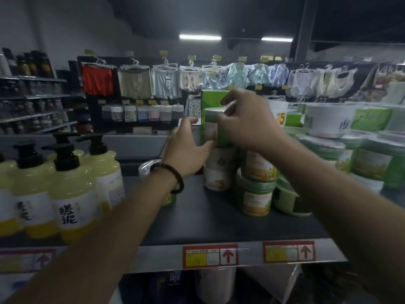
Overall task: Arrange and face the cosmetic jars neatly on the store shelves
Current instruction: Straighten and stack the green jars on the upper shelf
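Yellow pump bottles crowd left of stacked jars.

Dark shelf bears jars, bottles.

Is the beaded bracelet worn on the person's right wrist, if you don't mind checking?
No, the dark beaded bracelet circles the wrist of the left hand, while the right hand has a bare wrist.

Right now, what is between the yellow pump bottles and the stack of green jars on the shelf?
In the head view, the left forearm crosses bare dark shelf between the pump bottles and green jars.
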### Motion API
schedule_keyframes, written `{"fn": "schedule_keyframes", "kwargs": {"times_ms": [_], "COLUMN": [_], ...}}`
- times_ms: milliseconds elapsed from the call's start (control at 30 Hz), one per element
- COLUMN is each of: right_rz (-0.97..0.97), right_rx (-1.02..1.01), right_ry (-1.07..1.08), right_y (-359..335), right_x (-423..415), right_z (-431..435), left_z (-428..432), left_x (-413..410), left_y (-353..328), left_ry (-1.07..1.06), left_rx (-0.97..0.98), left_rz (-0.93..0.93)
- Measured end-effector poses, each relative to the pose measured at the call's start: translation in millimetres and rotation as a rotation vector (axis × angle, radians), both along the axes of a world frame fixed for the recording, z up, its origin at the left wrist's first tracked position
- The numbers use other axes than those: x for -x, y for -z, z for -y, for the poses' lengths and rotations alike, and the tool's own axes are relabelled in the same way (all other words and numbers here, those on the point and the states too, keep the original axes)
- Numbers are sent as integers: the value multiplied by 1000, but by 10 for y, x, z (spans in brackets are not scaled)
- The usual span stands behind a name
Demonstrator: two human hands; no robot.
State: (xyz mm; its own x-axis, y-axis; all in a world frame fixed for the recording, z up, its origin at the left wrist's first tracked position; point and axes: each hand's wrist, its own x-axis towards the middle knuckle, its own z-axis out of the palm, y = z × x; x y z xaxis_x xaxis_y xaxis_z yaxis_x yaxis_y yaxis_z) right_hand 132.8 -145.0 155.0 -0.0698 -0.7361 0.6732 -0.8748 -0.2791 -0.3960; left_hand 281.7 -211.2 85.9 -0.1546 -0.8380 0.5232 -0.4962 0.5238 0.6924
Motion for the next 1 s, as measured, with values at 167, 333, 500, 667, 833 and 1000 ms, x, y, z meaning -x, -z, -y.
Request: {"fn": "schedule_keyframes", "kwargs": {"times_ms": [167, 333, 500, 667, 833, 1000], "right_rz": [-279, -300, -254, -255, -309, -255], "right_rx": [-50, -239, -384, -379, -277, -226], "right_ry": [122, 132, 176, 174, 195, 166], "right_y": [-438, -510, -496, -419, -350, -277], "right_x": [120, 191, 177, 175, 187, 189], "right_z": [207, 432, 475, 508, 586, 669], "left_z": [197, 473, 609, 656, 683, 682], "left_x": [202, 321, 388, 431, 433, 420], "left_y": [-258, -367, -415, -396, -354, -343], "left_ry": [62, 227, 318, 335, 360, 330], "left_rx": [-52, -297, -389, -355, -305, -262], "left_rz": [-18, -240, -310, -284, -246, -272]}}
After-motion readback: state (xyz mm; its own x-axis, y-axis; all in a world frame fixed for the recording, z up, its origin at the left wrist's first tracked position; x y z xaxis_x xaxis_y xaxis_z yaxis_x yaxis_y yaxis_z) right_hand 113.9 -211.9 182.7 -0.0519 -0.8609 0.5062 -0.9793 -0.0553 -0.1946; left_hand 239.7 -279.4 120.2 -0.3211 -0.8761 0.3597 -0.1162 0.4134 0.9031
